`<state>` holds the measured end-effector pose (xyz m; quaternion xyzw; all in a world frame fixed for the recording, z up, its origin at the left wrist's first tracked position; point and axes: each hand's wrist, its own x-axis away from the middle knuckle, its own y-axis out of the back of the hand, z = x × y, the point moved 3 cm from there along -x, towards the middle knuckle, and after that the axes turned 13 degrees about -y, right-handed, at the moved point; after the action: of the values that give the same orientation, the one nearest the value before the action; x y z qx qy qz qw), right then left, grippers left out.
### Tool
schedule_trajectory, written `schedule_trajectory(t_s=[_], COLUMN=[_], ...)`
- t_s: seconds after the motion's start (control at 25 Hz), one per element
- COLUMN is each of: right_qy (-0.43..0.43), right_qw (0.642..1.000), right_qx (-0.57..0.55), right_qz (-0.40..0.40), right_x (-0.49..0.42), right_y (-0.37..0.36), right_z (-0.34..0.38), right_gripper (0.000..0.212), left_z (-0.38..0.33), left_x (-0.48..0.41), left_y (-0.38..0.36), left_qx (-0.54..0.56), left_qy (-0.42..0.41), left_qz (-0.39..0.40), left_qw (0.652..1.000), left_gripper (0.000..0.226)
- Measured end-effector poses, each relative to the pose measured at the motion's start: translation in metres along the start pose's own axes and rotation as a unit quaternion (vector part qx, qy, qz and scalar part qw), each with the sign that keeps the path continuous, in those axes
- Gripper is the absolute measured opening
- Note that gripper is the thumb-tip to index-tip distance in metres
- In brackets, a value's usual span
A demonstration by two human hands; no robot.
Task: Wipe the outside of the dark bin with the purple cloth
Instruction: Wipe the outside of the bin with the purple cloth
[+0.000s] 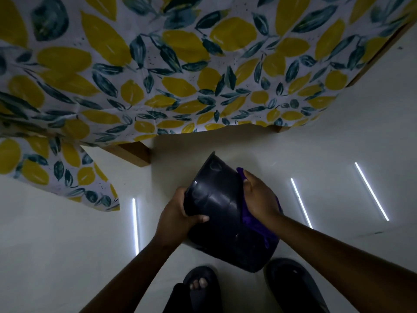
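Observation:
The dark bin [223, 211] is a glossy black plastic tub, held tilted above the floor in front of me. My left hand [180, 215] grips its left side, thumb across the wall. My right hand [259, 197] presses the purple cloth [248, 218] flat against the bin's right outer wall. Only strips of the cloth show, above my fingers and under my palm. The bin's opening is hidden from this angle.
A table draped in a lemon-and-leaf patterned cloth [158, 75] fills the upper view, with a wooden leg [133, 153] just beyond the bin. The pale glossy floor [338, 143] reflects strip lights. My feet in dark sandals [203, 288] stand below the bin.

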<state>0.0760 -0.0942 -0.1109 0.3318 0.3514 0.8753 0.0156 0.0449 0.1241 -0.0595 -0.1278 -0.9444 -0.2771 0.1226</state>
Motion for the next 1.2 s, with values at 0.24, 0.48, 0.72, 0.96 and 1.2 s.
schedule_trajectory(t_s=[0.24,0.48,0.72,0.96,1.2], right_qy=[0.157,0.196,0.216,0.112,0.22], right_qw=[0.972,0.946,0.951,0.976,0.951], right_qx=[0.113,0.217,0.2,0.148,0.198], right_qz=[-0.131,-0.139,-0.09,-0.114,-0.092], right_x=[0.016,0.037,0.005,0.009,0.01], right_y=[0.0,-0.017,-0.019,-0.015,-0.029], right_z=[0.01,0.008,0.033,0.008,0.043], right_gripper=[0.052,0.056,0.05,0.056,0.049], left_z=[-0.01,-0.026,-0.002,0.008,0.018], left_x=[-0.027,-0.051,-0.012,-0.006,0.015], left_y=[-0.006,-0.005,-0.008,-0.007,-0.013], left_qx=[0.038,-0.042,-0.02,-0.024,0.024], left_qy=[-0.02,-0.021,0.012,0.014,0.019], left_qz=[0.022,0.001,-0.007,-0.019,-0.05], left_qw=[0.999,0.999,1.0,0.999,0.998], left_gripper=[0.063,0.068,0.067,0.062,0.06])
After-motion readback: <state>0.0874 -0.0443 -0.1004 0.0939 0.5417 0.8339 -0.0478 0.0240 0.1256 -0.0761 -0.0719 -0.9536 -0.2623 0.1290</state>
